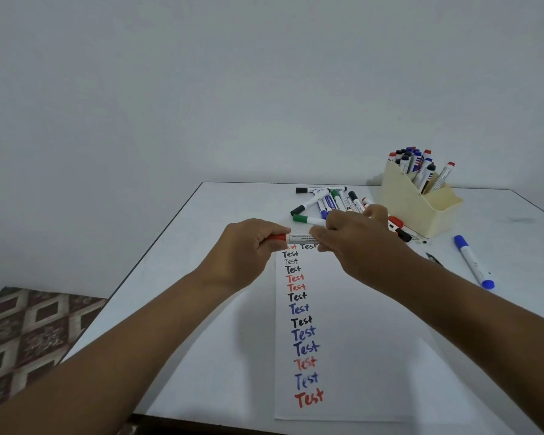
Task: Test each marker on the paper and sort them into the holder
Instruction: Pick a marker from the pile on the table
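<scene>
Task partly complete: paper carries many "Test" marks, holder at the bench's far right corner holds several markers, a pile remains unsorted beside it, while left hand and right hand fingers pinch the red marker above the paper's far edge.

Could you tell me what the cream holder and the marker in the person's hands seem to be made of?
The cream holder looks like moulded plastic: smooth, matt, one even colour, with thin rounded walls. The red marker, gripped by the left hand and right hand, seems plastic too: a glossy white barrel with a printed label and a red cap.
</scene>
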Available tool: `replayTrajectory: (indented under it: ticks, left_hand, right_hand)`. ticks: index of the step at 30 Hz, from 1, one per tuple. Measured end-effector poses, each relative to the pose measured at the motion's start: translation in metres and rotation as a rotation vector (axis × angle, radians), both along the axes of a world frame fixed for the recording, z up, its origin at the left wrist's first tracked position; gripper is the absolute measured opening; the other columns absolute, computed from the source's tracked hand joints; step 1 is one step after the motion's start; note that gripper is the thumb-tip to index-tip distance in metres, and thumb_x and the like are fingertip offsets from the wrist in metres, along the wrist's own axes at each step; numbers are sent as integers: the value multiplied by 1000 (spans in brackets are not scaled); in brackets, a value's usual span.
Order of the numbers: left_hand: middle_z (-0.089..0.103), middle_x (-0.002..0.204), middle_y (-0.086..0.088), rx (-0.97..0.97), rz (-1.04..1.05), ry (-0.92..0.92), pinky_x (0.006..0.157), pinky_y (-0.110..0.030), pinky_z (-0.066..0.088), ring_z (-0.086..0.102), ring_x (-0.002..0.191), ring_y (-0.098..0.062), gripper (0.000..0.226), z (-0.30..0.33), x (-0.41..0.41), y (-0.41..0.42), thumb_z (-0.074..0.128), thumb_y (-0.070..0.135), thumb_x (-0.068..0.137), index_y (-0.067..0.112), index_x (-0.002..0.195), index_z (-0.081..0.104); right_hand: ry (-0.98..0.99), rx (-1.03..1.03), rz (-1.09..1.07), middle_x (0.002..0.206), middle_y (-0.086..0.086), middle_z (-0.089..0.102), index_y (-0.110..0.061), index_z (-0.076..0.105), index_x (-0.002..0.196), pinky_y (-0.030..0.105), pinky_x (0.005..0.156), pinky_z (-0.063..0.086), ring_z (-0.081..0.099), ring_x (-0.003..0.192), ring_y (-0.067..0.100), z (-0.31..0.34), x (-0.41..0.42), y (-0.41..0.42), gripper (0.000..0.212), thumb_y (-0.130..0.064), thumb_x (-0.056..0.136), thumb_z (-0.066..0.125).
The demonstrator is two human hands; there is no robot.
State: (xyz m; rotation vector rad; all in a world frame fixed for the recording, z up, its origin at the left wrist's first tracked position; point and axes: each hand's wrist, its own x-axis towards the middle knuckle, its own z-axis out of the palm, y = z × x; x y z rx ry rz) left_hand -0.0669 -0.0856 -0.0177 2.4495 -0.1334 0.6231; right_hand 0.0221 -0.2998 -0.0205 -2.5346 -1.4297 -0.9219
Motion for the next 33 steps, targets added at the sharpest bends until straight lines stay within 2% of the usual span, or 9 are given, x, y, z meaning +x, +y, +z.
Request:
replayTrajectory:
  ticks: [5, 10, 16, 21, 24, 26, 28, 30, 33]
  left_hand:
    - [72, 98, 8, -66, 48, 20, 73, -4, 39, 58, 78, 4, 23, -8, 2, -7, 65, 14, 94, 19, 115, 73]
    - [67, 85, 18, -209, 58, -24, 68, -6, 41, 58, 74, 8, 20, -11, 1, -11, 68, 11, 92, 17, 109, 75]
    - [69, 78, 15, -271, 30, 14, 66, -22, 49, 58, 66, -9, 19, -6, 2, -11, 67, 9, 91, 18, 105, 77]
    - [67, 72, 19, -238, 17, 39, 57, -16, 42, 51, 57, -3, 17, -8, 2, -11, 67, 10, 91, 18, 103, 77]
    - [67, 76, 19, -226, 10, 33, 61, -16, 45, 55, 62, -4, 19, -12, 2, -13, 68, 13, 92, 20, 108, 75]
    - [70, 81, 16, -290, -6, 6, 70, -18, 50, 62, 71, -6, 32, -12, 2, -11, 71, 20, 90, 25, 122, 68]
    - [71, 98, 18, -436, -51, -30, 78, -15, 51, 66, 88, -2, 64, -13, 4, -4, 72, 43, 84, 31, 142, 46]
    - [64, 122, 21, -485, -76, -45, 83, -14, 50, 63, 106, -1, 92, -21, 11, 6, 58, 78, 73, 37, 150, 28]
    - [49, 143, 15, -228, -36, 89, 101, -26, 46, 49, 124, 1, 105, -41, 20, 21, 41, 96, 64, 37, 150, 32]
  right_hand:
    - [-11, -19, -7, 76, -4, 46, -21, 67, 97, 41, 72, 27, 44, 63, 16, -4, -1, 3, 23, -12, 81, 80]
    - [-1, 44, 2, 73, -2, 54, -18, 70, 92, 41, 69, 30, 51, 59, 19, -9, -2, 6, 26, -8, 74, 86]
    - [-23, 81, 28, 73, 0, 57, -16, 70, 90, 42, 69, 33, 51, 58, 20, -8, -3, 6, 24, -4, 74, 84]
    - [-31, 56, 14, 75, -1, 57, -17, 69, 91, 42, 71, 32, 52, 61, 19, -11, -3, 7, 26, -1, 74, 81]
    - [-38, 58, -9, 74, -2, 58, -19, 69, 90, 40, 72, 27, 52, 61, 18, -14, -2, 7, 20, -8, 78, 81]
    - [-31, 71, -51, 78, -6, 62, -22, 71, 93, 38, 75, 25, 55, 64, 18, -11, 2, 6, 7, -20, 87, 75]
    - [99, 152, -122, 81, -11, 63, -27, 73, 99, 39, 78, 31, 56, 72, 15, -3, 3, 9, 8, -30, 95, 66]
    - [503, 397, -118, 81, -15, 65, -31, 74, 102, 40, 80, 42, 58, 77, 11, 6, 0, 15, 10, -32, 95, 67]
    - [1131, 939, 46, 94, -9, 76, -22, 76, 102, 29, 77, 47, 65, 86, 7, 10, -2, 21, 11, -24, 93, 70]
